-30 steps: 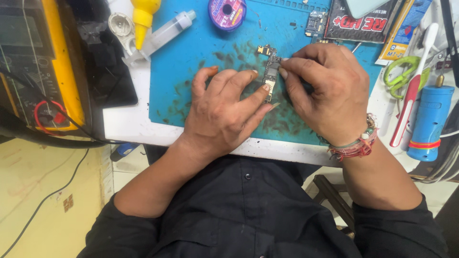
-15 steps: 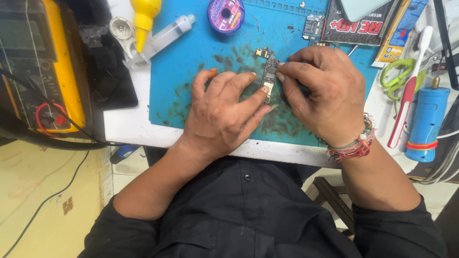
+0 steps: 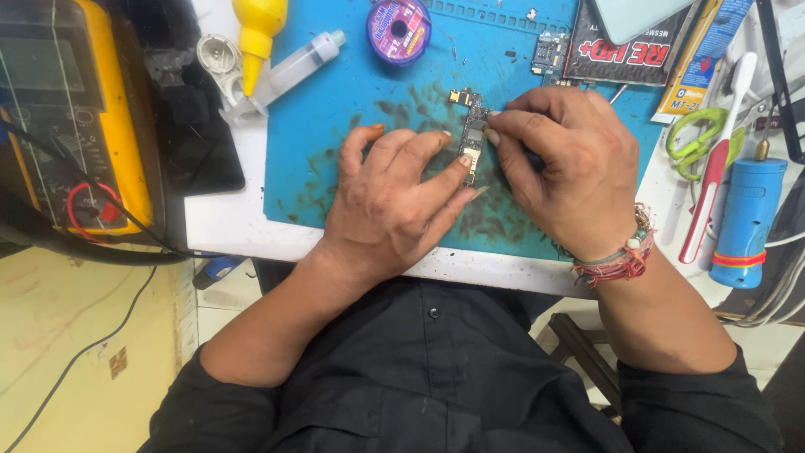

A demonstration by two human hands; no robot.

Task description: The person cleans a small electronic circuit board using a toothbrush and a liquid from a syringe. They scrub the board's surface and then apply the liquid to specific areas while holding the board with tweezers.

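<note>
Stained blue work mat [image 3: 335, 109] fills the upper centre of the frame; a narrow circuit board [image 3: 472, 138] lies there, the left hand [image 3: 394, 201] pressing it with fingertips, the right hand [image 3: 566, 164] pinching its edge.

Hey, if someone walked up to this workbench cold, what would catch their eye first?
Most striking are the two hands meeting mid-bench: the left hand and right hand both touch a narrow circuit board lying on a stained blue mat. Next, the bright colours: a yellow meter at far left, a yellow squeeze bottle at top, and a blue cylinder at far right.
</note>
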